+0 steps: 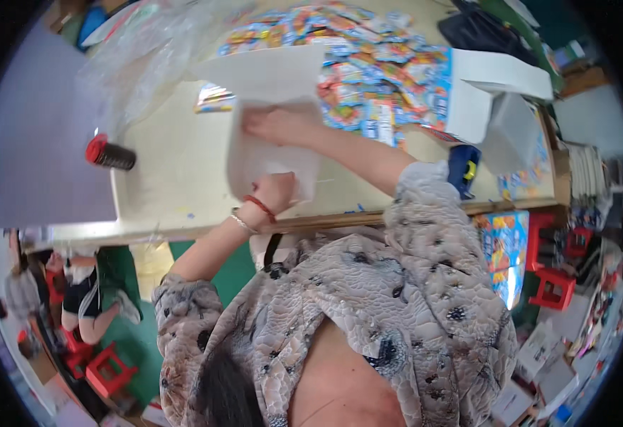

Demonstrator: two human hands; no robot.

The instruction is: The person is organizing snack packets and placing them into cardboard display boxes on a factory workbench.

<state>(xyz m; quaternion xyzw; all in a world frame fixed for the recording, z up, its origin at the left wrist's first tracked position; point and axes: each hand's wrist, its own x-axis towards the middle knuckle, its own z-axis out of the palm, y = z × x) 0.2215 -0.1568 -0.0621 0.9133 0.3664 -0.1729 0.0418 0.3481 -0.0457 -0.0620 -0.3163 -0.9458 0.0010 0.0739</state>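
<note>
A white paper sheet or bag (265,160) lies on the pale table (176,164) in front of me. My left hand (277,192), with a red cord and a bead bracelet at the wrist, pinches the sheet's near edge. My right hand (277,124) lies flat on its far end and presses it down. Just beyond the sheet lies a larger white card (269,71). A heap of several small colourful packets (375,57) spreads behind and to the right of my right hand.
A black cylinder with a red cap (110,154) lies at the table's left edge beside a grey board (34,142). Clear plastic film (148,50) is far left. A white open box (482,89) and a blue object (463,164) are right. Red stools (553,285) and a seated person (84,299) are below.
</note>
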